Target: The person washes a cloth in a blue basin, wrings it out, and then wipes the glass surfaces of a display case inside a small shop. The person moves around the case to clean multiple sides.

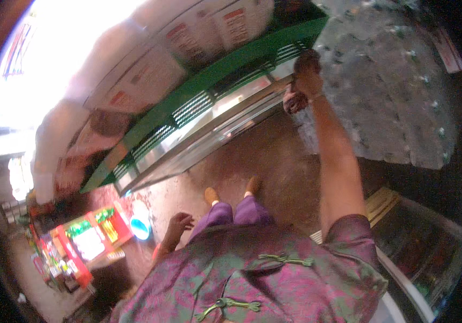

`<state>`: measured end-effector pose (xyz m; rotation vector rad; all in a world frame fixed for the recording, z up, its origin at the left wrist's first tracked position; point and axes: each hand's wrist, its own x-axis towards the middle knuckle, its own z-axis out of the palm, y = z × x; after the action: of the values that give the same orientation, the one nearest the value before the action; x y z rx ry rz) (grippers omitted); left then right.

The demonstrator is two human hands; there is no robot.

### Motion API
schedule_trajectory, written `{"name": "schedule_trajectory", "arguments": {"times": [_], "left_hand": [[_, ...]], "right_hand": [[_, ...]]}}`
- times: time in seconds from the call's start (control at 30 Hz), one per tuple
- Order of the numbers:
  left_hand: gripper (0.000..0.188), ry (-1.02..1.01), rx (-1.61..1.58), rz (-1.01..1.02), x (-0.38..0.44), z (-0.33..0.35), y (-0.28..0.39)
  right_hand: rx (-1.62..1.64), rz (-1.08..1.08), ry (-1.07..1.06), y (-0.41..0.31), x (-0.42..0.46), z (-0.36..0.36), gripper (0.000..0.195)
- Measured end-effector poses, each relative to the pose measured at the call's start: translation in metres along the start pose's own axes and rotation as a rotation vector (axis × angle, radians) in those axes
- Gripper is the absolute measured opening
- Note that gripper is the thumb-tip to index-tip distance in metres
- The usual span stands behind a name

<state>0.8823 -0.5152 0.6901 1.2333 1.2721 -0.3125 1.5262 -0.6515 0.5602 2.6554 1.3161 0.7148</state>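
Note:
My right hand [309,82] reaches far forward and is closed around a dark, crumpled cloth [295,101], part of which shows below the fist and part above it. The hand is at the right end of a long green metal rack [158,117] with slotted panels and a glass-like surface along its near side. Large printed sacks [146,80] lie on top of the rack. My left hand [182,221] hangs low beside my left thigh, fingers loosely bent, with no object visible in it. Blur hides finer detail of both hands.
A stack of clear plastic-wrapped bottles [384,93] stands right of the rack. A blue-rimmed bucket [140,227] and red boxes [120,228] of packaged goods are on the floor side at left. A glass-topped case [420,242] with a white edge is at lower right.

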Motion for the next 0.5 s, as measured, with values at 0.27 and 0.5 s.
{"name": "schedule_trajectory", "arguments": {"times": [0.27,0.5], "left_hand": [[0.023,-0.061,0.049,0.084,0.023,-0.002,0.009],[0.023,-0.089,0.006,0.089,0.034,-0.028,-0.024]], "right_hand": [[0.282,0.023,-0.28,-0.01,-0.015,-0.008,0.048],[0.285,-0.21,-0.246,-0.089,-0.024,-0.082,0.057]]}}
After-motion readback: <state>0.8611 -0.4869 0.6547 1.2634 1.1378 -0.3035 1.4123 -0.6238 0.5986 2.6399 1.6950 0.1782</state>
